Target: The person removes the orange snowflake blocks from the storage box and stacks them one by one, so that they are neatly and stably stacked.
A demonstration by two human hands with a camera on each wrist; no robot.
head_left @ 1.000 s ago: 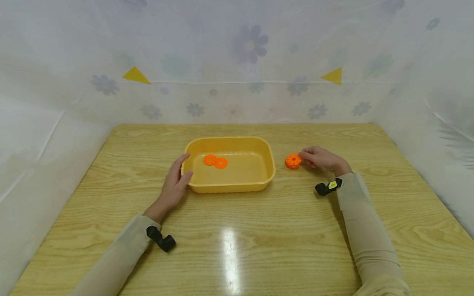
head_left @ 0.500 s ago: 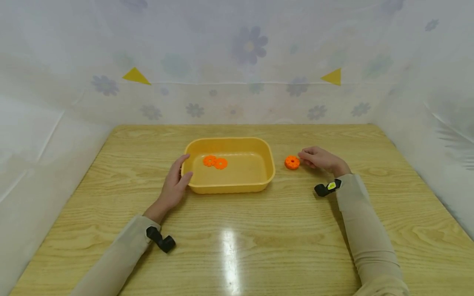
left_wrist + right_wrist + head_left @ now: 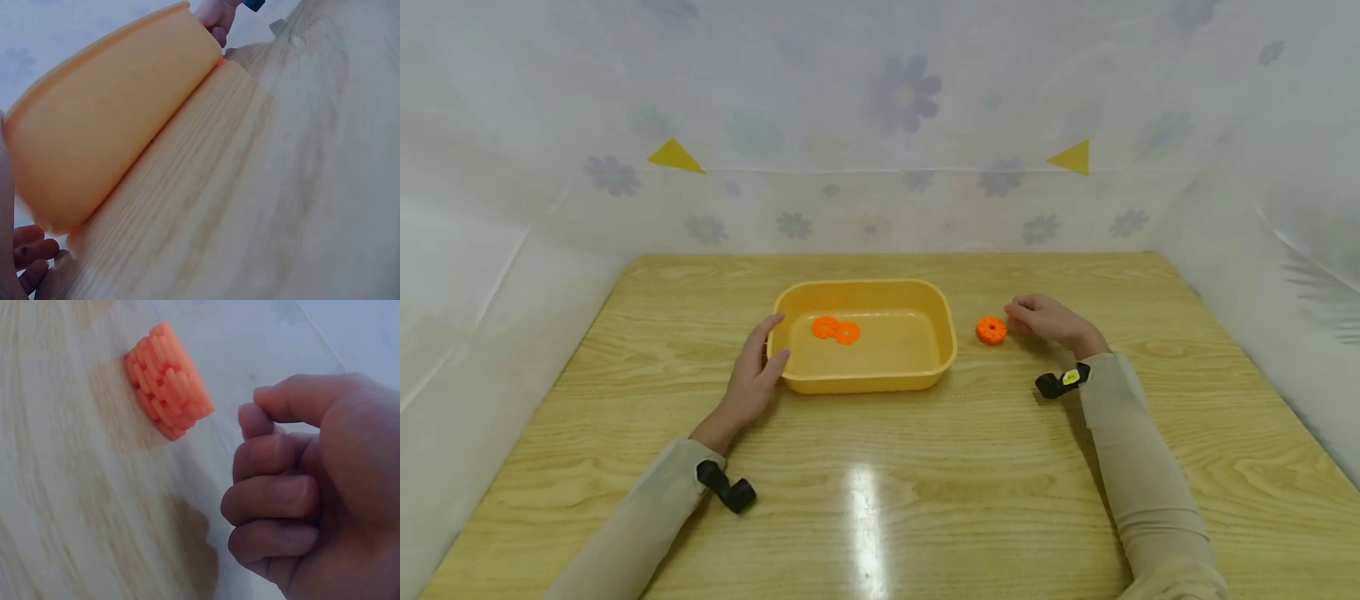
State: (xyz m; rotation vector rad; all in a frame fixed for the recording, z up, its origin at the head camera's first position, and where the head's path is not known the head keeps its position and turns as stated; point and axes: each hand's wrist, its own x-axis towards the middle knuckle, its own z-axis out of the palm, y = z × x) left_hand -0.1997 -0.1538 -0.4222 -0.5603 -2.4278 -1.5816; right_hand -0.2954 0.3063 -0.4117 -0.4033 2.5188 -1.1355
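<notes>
At the left end of a shallow yellow plastic basin (image 3: pixel 880 384), my left hand (image 3: pixel 752 367) grips the rim, with thumb and index fingertip over its edge. In the left wrist view, more fingers (image 3: pixel 37 250) curl by the basin's lower corner. Two flat orange notched discs (image 3: pixel 847 333) lie overlapping inside. Right of the basin stands a neat stack of similar orange discs (image 3: pixel 992 330), its several layers visible in the right wrist view. Just beside this stack is my right hand (image 3: pixel 1048 319), fingers curled and thumb against the index finger, holding nothing.
Everything rests on a wood-grain table (image 3: pixel 820 500). Behind it hangs a pale flowered curtain (image 3: pixel 850 108) bearing two yellow triangles (image 3: pixel 676 156). Black wrist cameras (image 3: pixel 726 487) are strapped over both sleeves.
The top of the orange disc stack has settled into line with the layers below. My right fingers have drawn slightly away from it. The left hand and basin stay put.
</notes>
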